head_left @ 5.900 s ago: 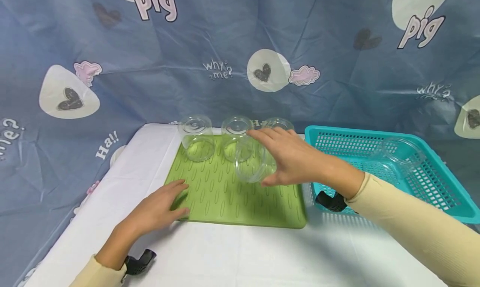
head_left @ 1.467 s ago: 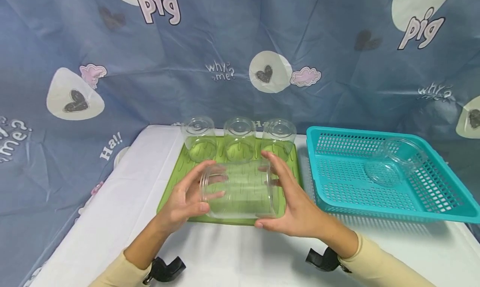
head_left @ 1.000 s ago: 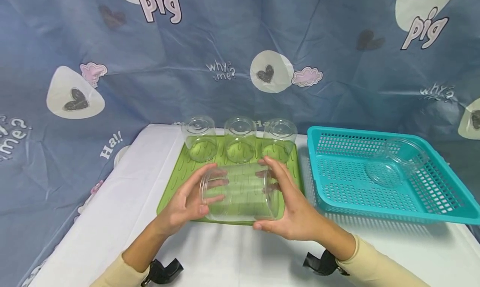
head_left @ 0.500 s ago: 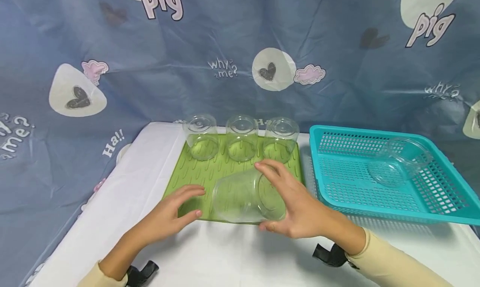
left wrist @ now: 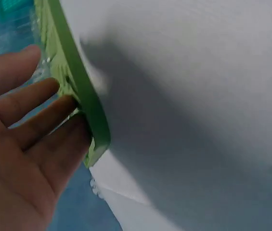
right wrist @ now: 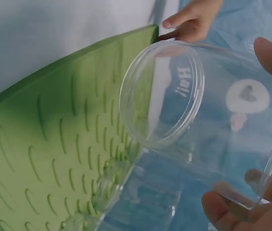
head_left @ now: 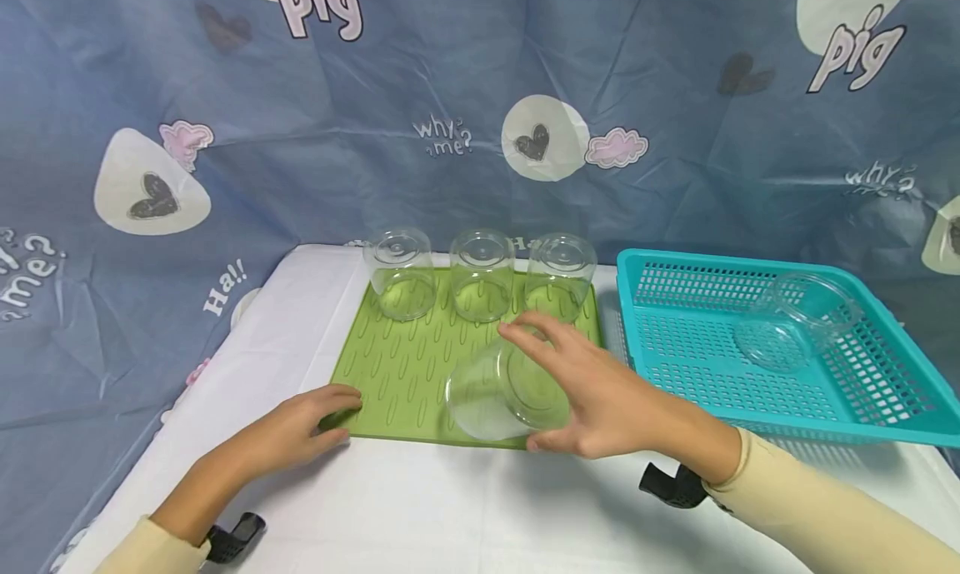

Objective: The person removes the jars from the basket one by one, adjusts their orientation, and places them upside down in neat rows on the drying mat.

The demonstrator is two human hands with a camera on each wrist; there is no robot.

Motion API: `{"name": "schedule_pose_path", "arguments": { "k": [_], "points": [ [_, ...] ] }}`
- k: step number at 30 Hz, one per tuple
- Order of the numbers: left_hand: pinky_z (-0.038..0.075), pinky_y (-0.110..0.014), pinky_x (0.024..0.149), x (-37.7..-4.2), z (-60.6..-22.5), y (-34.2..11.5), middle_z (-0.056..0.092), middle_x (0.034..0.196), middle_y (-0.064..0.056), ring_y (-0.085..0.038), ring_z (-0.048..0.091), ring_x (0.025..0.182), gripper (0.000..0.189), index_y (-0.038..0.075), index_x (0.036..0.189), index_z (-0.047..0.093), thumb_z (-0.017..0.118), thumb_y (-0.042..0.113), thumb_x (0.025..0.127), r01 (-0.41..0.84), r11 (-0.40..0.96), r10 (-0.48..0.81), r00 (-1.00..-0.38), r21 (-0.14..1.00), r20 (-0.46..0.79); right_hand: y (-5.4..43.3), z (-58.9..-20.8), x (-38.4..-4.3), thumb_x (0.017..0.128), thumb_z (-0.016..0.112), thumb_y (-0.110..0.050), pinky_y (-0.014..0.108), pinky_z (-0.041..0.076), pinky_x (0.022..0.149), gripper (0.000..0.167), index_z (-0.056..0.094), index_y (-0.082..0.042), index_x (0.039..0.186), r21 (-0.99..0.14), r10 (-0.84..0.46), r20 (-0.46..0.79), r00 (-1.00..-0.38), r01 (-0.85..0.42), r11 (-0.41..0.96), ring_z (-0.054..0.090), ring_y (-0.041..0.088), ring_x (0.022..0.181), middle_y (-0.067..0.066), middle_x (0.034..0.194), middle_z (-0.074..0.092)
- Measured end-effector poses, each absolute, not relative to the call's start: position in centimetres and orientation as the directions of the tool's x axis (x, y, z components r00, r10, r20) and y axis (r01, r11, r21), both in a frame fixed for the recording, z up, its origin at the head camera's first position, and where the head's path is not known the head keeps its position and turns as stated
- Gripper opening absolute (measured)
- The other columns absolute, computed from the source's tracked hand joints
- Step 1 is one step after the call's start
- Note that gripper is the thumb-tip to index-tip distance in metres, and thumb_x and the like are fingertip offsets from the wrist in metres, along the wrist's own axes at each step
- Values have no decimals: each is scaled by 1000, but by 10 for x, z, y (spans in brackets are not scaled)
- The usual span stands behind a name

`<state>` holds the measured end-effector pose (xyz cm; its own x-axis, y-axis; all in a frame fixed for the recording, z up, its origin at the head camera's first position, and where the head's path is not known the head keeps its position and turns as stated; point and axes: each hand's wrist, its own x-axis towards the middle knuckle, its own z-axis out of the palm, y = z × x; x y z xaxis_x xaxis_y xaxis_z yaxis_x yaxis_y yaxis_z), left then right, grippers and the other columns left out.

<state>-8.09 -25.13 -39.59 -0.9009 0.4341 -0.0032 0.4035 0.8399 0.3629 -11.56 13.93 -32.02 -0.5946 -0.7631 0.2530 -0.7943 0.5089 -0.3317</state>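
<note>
My right hand (head_left: 600,395) grips a clear cup (head_left: 480,396) round its base end, thumb on the near side and fingers on the far side. Tilted, the cup has its mouth facing left and down, over the front of the green ribbed mat (head_left: 390,366). In the right wrist view the cup's rim (right wrist: 126,96) faces the mat and nothing shows inside it. At the mat's front left corner is my left hand (head_left: 288,428), holding nothing; its loosely bent fingertips reach the mat's edge (left wrist: 85,91) in the left wrist view.
Three clear cups stand upside down along the mat's back: a left cup (head_left: 405,295), a middle cup (head_left: 482,295) and a right cup (head_left: 561,287). A turquoise basket (head_left: 750,420) on the right holds another clear cup (head_left: 780,345). A patterned blue cloth (head_left: 337,174) hangs behind.
My left hand has let go of the cup's rim and moved left to the mat's corner. The right hand keeps the cup, now tipped with its mouth lower. The three back cups stay put.
</note>
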Motion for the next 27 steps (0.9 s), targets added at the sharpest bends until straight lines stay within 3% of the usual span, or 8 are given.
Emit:
{"name": "schedule_pose_path", "arguments": {
  "k": [6,11,15,22,27],
  "points": [
    [51,-53,102,-79,-399,-256,60,137,-16,-39,58,126,39,-1,125,65,72,16,89,459,832,495,-868,311,-43,125,-323,-119,68,87,-45,50,48,109,114,22,-24,159,-265,-827,199,-526,-841,471,48,27,135,9,155,35],
    [46,-55,106,-70,-397,-257,50,148,-18,-41,51,134,48,-3,133,59,69,19,92,432,853,482,-868,293,-123,110,-319,-125,68,86,-49,49,49,107,113,23,-22,159,-227,-847,208,-489,-866,445,51,28,133,9,156,36],
    [44,-55,109,-64,-396,-256,43,155,-17,-40,46,139,56,-3,140,53,68,23,92,402,872,455,-876,279,-160,102,-313,-132,69,85,-47,49,48,109,113,22,-19,159,-212,-854,203,-479,-873,439,49,29,135,10,157,35],
    [45,-53,110,-57,-396,-250,45,154,-15,-38,49,137,57,-4,137,56,71,25,90,386,893,422,-897,231,-134,84,-303,-139,69,85,-44,53,47,109,113,22,-18,159,-205,-862,187,-471,-877,435,46,33,138,12,160,32],
    [44,-54,110,-58,-393,-247,45,154,-16,-39,49,137,57,-4,137,55,70,25,90,364,895,410,-899,259,-152,74,-299,-152,68,87,-39,51,45,112,114,22,-17,158,-215,-863,190,-468,-877,429,44,32,138,12,159,32]
  ]
}}
